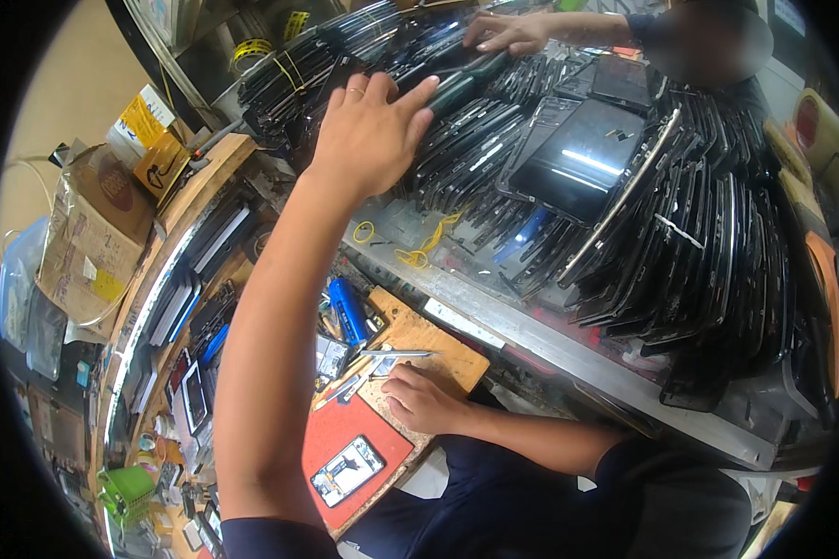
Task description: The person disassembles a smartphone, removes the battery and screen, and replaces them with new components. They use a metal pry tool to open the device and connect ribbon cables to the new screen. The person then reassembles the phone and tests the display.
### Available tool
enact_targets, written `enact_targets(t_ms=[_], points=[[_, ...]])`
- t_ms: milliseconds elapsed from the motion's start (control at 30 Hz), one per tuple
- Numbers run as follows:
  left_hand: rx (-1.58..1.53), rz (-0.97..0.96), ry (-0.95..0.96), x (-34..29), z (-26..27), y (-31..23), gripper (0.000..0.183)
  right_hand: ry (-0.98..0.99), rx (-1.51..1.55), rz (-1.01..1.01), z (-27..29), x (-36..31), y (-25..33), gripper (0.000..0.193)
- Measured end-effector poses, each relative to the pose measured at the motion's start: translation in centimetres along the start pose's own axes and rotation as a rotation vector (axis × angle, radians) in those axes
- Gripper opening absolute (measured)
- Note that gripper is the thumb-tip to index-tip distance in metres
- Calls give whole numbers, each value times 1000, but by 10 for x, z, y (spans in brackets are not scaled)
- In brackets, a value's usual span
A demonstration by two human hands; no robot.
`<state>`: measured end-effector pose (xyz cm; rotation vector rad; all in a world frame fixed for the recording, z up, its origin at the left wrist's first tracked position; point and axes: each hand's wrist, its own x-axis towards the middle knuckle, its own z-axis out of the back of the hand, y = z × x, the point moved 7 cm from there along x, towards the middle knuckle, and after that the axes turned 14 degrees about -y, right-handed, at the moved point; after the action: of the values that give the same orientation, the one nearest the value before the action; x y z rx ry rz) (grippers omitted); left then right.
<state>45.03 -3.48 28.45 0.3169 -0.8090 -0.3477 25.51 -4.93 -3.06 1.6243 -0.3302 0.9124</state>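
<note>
My left hand (pixel 371 135) reaches up to the dark phone parts (pixel 452 93) stacked on the glass counter, index finger and thumb stretched apart over them. Its other fingers bend down, their tips partly hidden. My right hand (pixel 421 401) rests on the wooden work board (pixel 457 349), fingers curled. Whatever may be inside them is hidden. Tweezers (pixel 396 353) and other slim tools lie just beyond it. Nearer to me, an opened smartphone (pixel 348 470) lies on a red mat (pixel 387 438), its inner parts exposed.
Another person's hand (pixel 508 33) touches the same stack from across the counter. Rows of dark phone screens (pixel 690 270) and a tablet-like panel (pixel 583 158) crowd the right. A blue cylinder (pixel 348 310), cardboard box (pixel 98 233) and green basket (pixel 126 494) stand left.
</note>
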Motion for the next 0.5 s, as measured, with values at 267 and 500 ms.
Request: enact_targets(t_ms=[267, 500], points=[[-58, 169, -393, -10, 56, 18, 53, 40, -35, -20, 11, 6, 5, 11], [35, 155, -165, -178, 157, 30, 29, 108, -160, -48, 15, 12, 12, 6]])
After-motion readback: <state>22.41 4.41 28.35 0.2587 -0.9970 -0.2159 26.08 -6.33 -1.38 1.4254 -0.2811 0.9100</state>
